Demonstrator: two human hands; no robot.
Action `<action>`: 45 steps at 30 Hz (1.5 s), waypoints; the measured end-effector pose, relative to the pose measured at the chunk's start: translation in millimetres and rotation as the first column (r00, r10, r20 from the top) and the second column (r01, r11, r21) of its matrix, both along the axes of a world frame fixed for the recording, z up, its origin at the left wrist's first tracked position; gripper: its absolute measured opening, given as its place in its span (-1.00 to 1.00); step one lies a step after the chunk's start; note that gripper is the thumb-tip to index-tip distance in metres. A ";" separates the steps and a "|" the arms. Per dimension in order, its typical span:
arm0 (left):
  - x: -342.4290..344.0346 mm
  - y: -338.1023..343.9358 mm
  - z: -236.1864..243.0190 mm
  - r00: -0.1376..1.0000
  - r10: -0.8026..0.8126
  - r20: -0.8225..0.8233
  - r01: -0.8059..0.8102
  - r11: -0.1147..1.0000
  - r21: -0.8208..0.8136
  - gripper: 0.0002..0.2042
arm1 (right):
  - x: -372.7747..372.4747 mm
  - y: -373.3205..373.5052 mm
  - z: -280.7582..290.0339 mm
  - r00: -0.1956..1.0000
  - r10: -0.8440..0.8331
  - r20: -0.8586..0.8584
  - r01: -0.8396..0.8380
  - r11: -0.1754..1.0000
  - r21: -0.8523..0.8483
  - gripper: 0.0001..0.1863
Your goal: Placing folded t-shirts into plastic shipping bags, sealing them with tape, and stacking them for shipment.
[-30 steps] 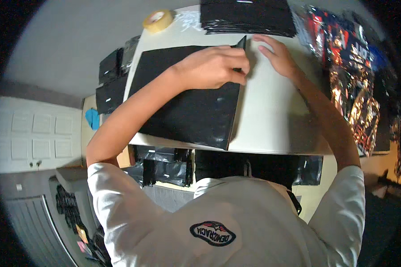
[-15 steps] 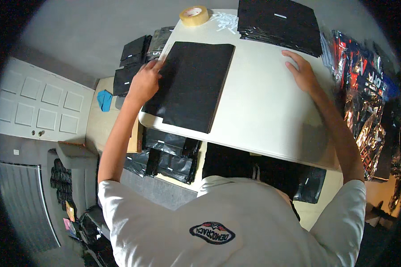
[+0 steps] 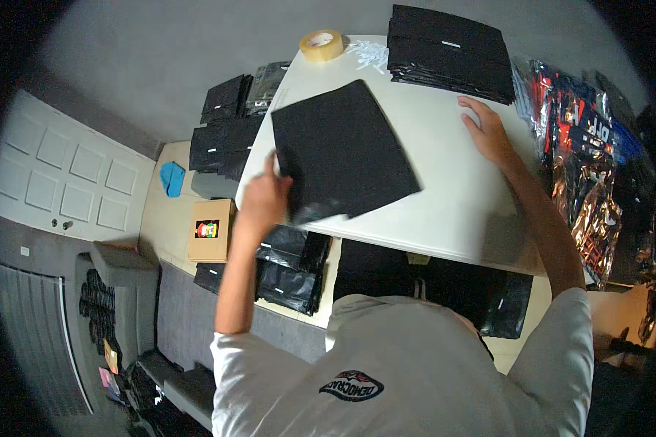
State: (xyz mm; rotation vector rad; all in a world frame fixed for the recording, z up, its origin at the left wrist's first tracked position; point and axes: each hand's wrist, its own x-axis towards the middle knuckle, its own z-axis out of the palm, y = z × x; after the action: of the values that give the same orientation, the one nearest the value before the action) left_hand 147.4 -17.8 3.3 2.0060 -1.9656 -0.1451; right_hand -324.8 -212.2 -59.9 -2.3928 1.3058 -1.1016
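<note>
My left hand [image 3: 266, 195] grips the left edge of a black, flat rectangular package [image 3: 346, 146], which lies askew on the white table [image 3: 459, 189]; that hand and the package's near corner are slightly blurred. My right hand [image 3: 486, 130] has its fingers apart and curved, with nothing in them, at the right of the table just in front of a stack of black packages [image 3: 448, 54]. A roll of tan tape [image 3: 321, 46] and a pile of small white strips [image 3: 366, 56] sit at the far left of the tabletop.
Shiny wrapped packages [image 3: 583, 167] crowd the right side. More black packages [image 3: 226, 98] are piled left of the table, and others [image 3: 289, 280] below it. A cardboard box [image 3: 210, 240], a blue item [image 3: 171, 178], a grey sofa [image 3: 127, 298] and a white door [image 3: 65, 175] are at left.
My left hand has moved left and then toward my body, turning the black package askew on the table. My right hand has shifted a little but stays open.
</note>
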 end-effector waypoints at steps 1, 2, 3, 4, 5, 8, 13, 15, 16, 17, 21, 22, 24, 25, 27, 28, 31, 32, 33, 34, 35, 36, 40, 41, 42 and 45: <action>-19.6 18.7 -4.9 0.992 -0.113 -0.062 0.112 0.994 -0.010 -0.35 | -1.8 -1.8 0.0 1.000 0.010 0.002 -0.010 0.999 -0.031 -0.59; -52.0 42.2 3.9 0.969 -0.166 -0.184 0.183 0.980 0.080 -0.31 | -0.8 -3.4 0.6 1.000 0.010 0.002 -0.010 1.000 -0.029 -0.59; -87.0 63.7 16.0 0.935 -0.235 -0.268 0.286 0.943 0.172 -0.26 | 0.7 -4.3 2.2 1.000 -0.008 0.011 0.008 1.000 0.003 -0.58; -115.5 82.7 18.7 0.840 -0.341 -0.422 0.437 0.887 0.151 -0.24 | 3.6 -6.0 4.8 1.000 -0.023 0.020 0.022 0.999 0.034 -0.58; -133.3 98.2 16.3 0.709 -0.387 -0.589 0.540 0.835 0.102 -0.25 | 6.9 -7.0 9.2 1.000 -0.018 0.016 0.018 0.999 0.035 -0.58; -129.1 105.7 23.3 0.737 -0.383 -0.556 0.470 0.883 0.015 -0.56 | 19.8 -0.2 22.7 0.999 0.023 0.037 -0.029 0.986 0.165 -0.55; -58.9 41.7 39.8 0.944 0.105 -0.314 -0.168 0.969 -0.181 -0.74 | 36.0 85.8 51.7 0.956 0.053 -0.287 -0.027 0.995 0.093 -0.54; -3.8 5.3 1.9 0.997 0.019 -0.081 -0.057 0.865 -0.498 -0.74 | 54.1 120.3 73.9 0.952 0.102 -0.288 -0.062 0.987 0.146 -0.56; 4.9 -8.4 -9.4 0.997 0.016 -0.079 -0.053 0.864 -0.501 -0.74 | 56.7 132.0 80.8 0.950 0.125 -0.286 -0.070 0.978 0.195 -0.58; 10.3 -20.2 -19.3 0.997 0.039 -0.062 -0.063 0.884 -0.463 -0.74 | 58.5 138.1 80.0 0.952 0.119 -0.283 -0.064 0.979 0.194 -0.58; -3.0 -31.3 -20.0 0.979 0.123 -0.166 -0.170 0.936 -0.310 -0.73 | 63.9 144.7 72.6 0.949 0.096 -0.301 -0.068 0.992 0.104 -0.63; -5.4 -28.8 -20.8 0.978 0.127 -0.164 -0.173 0.936 -0.308 -0.71 | 64.9 145.2 71.9 0.938 0.090 -0.335 -0.073 0.995 0.062 -0.63; -13.1 -18.2 -19.5 0.971 0.139 -0.194 -0.190 0.943 -0.274 -0.70 | 65.8 146.1 72.3 0.938 0.099 -0.331 -0.073 0.993 0.090 -0.64; -20.6 -12.5 -17.1 0.963 0.150 -0.223 -0.203 0.950 -0.237 -0.69 | 64.9 147.3 72.5 0.939 0.107 -0.328 -0.070 0.990 0.121 -0.65; -35.9 2.8 -8.0 0.960 0.143 -0.239 -0.198 0.955 -0.222 -0.69 | 64.4 148.9 75.0 0.948 0.092 -0.305 -0.046 0.987 0.155 -0.67; -41.7 14.0 -2.8 0.942 0.147 -0.302 -0.209 0.961 -0.183 -0.69 | 66.7 150.2 75.3 0.957 0.086 -0.277 -0.033 0.981 0.190 -0.70; -48.0 46.0 -0.9 0.902 0.172 -0.396 -0.232 0.967 -0.107 -0.67 | 76.5 156.3 83.3 0.960 0.131 -0.246 -0.075 0.971 0.227 -0.72; -50.2 54.1 -1.2 0.909 0.171 -0.380 -0.222 0.971 -0.095 -0.67 | 77.7 156.5 80.0 0.960 0.135 -0.245 -0.078 0.970 0.231 -0.72; -51.6 60.8 -1.9 0.916 0.173 -0.362 -0.216 0.973 -0.082 -0.67 | 79.4 156.0 74.6 0.955 0.122 -0.270 -0.083 0.985 0.153 -0.72; -52.6 64.8 -2.8 0.924 0.209 -0.320 -0.245 0.967 -0.076 -0.71 | 81.2 155.5 70.8 0.950 0.107 -0.292 -0.089 0.993 0.073 -0.72; -50.4 68.0 -5.9 0.923 0.217 -0.318 -0.252 0.965 -0.073 -0.71 | 83.3 154.5 70.0 0.950 0.115 -0.290 -0.097 0.992 0.076 -0.72; -49.2 70.5 -9.0 0.943 0.202 -0.265 -0.239 0.964 -0.114 -0.71 | 84.2 153.5 72.5 0.941 0.105 -0.322 -0.088 0.994 0.067 -0.69; -46.9 81.2 -5.4 0.961 0.222 -0.164 -0.241 0.965 -0.107 -0.70 | 97.3 149.5 69.7 0.935 0.109 -0.338 -0.119 0.993 -0.011 -0.59; -44.9 83.1 -4.5 0.958 0.234 -0.165 -0.253 0.961 -0.109 -0.70 | 98.7 149.8 67.0 0.933 0.119 -0.338 -0.132 0.991 -0.013 -0.59; -40.6 83.4 -2.5 0.961 0.209 -0.179 -0.227 0.970 -0.083 -0.72 | 99.0 151.9 64.4 0.912 0.145 -0.385 -0.140 0.989 0.040 -0.57; -39.6 78.9 8.7 0.969 0.190 -0.158 -0.209 0.971 -0.119 -0.77 | 97.0 152.3 57.6 0.859 0.187 -0.477 -0.140 0.981 0.134 -0.54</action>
State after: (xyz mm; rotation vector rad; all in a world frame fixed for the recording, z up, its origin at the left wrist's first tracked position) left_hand 107.8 61.1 12.0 2.0297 -1.6290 -0.1050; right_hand -227.8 -59.9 -2.2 -2.7514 1.2130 -0.3810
